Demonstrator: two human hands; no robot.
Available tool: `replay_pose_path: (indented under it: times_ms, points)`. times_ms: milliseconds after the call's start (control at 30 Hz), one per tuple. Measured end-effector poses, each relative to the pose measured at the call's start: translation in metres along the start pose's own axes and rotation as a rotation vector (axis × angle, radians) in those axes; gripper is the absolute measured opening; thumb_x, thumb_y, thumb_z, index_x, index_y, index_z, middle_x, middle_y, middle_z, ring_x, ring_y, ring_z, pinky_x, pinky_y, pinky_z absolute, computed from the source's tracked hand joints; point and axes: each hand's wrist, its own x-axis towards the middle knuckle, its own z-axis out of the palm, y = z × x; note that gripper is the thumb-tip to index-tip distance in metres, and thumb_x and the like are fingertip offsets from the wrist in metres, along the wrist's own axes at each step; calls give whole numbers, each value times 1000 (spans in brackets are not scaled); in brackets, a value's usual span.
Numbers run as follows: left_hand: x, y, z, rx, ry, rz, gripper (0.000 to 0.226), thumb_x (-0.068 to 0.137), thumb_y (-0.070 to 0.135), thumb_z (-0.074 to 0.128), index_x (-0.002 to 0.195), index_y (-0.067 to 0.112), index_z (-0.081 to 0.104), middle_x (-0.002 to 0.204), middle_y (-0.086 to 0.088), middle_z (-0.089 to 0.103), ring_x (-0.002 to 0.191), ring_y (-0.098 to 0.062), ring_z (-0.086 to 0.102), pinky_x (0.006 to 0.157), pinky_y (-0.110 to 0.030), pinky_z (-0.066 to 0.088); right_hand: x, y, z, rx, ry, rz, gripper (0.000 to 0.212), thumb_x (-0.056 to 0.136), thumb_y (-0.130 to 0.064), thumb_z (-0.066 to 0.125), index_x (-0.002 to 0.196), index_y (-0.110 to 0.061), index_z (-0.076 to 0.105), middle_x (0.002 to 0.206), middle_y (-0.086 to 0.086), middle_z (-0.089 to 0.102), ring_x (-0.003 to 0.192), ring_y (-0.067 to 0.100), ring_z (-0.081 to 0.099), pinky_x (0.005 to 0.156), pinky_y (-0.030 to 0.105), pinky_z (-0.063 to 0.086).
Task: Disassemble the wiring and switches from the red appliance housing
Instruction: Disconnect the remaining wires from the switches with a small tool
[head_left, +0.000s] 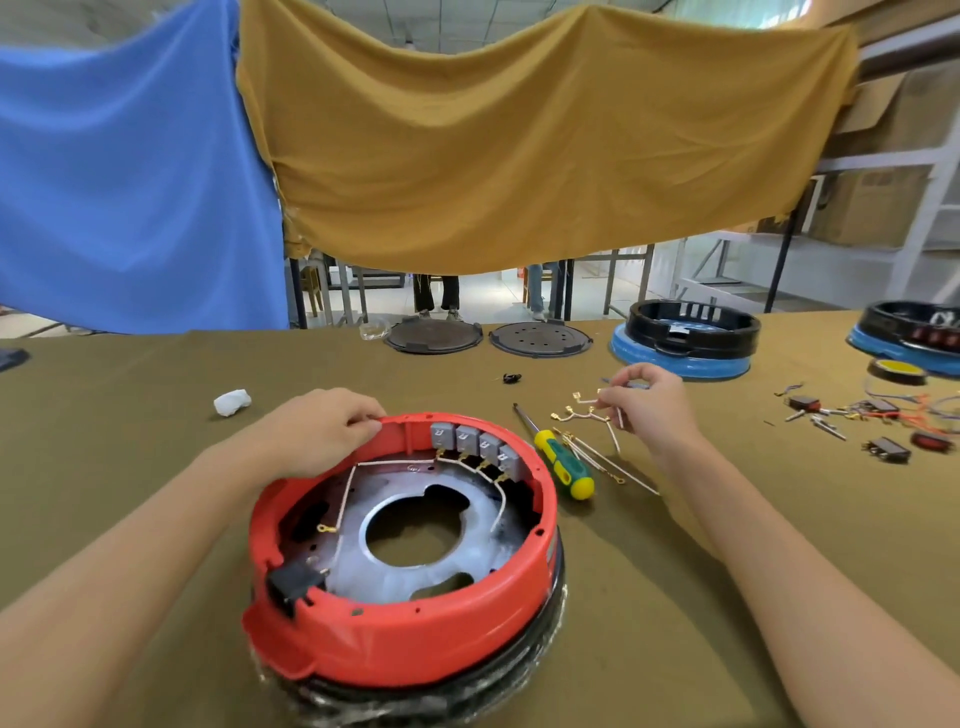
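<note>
Olive cloth covers the counter (675, 597). Nearest sits the round, glossy red housing (415, 634), grey switches (475, 447) inside; the left hand (317, 431) grips its rim. Beyond, the right hand (649, 402) pinches thin braided wires (587, 410).

Red housing (415, 623) glossy smooth plastic; inner plate (363, 499) dull metal; table cover (156, 467) matt cloth.

I see the red appliance housing (410, 631) low in the centre of the frame, a round shell lying open side up. Four grey switches (475, 448) sit in a row inside its upper rim. White wiring (347, 493) with brass terminals runs from them down both inner sides over the metal plate.
</note>
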Motion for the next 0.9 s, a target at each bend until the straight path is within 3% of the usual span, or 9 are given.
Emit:
replay_pose_path:
  times_ms: [67,200,333,500,633,767,900]
  points:
    - [-1,-1,5,-30,46,-15,24,104,29,42,108,30,65,105,10,67,101,-18,59,91,-34,45,2,6,3,-107,-67,-13,17,84,3,70,88,-10,59,90,22,72,62,18,60,60,31,55]
    - [-3,-2,11,-131,84,-27,24,104,27,41,103,30,65,102,10,68,98,-18,60,93,-40,46,5,11,7,-461,12,-122,14,90,-19,70,87,-21,57,85,2,66,67,8,60,50,17,48]
    - [-4,-2,13,-187,72,-39,23,104,26,41,104,29,64,101,9,67,98,-18,60,93,-39,46,4,6,7,-183,86,-160,2,95,-20,62,94,-19,61,90,5,71,82,18,65,76,37,57]
    - [-9,3,9,-347,22,-17,30,106,17,38,122,28,61,117,14,62,112,-10,55,101,-31,39,-13,-8,15,151,-38,-201,21,103,-28,54,106,-15,70,82,3,76,64,6,61,60,19,53]
    - [-11,6,4,-278,-22,-87,28,105,14,36,114,24,60,109,6,63,101,-13,56,85,-29,40,-25,-14,21,353,-240,-134,32,103,-34,51,108,-11,72,84,7,73,67,11,61,65,26,54]
    - [-15,8,-7,-105,-134,-110,27,100,10,33,112,21,55,105,3,58,98,-17,52,78,-29,37,-34,-20,29,506,-403,-94,34,102,-34,51,98,-12,76,76,6,69,67,14,61,67,27,54]
    - [-25,7,-2,-324,-90,-52,24,102,15,39,113,25,59,111,7,63,104,-12,58,96,-32,44,-44,-25,39,521,-519,-105,25,103,-20,49,97,-11,71,76,9,69,72,18,61,71,32,52]
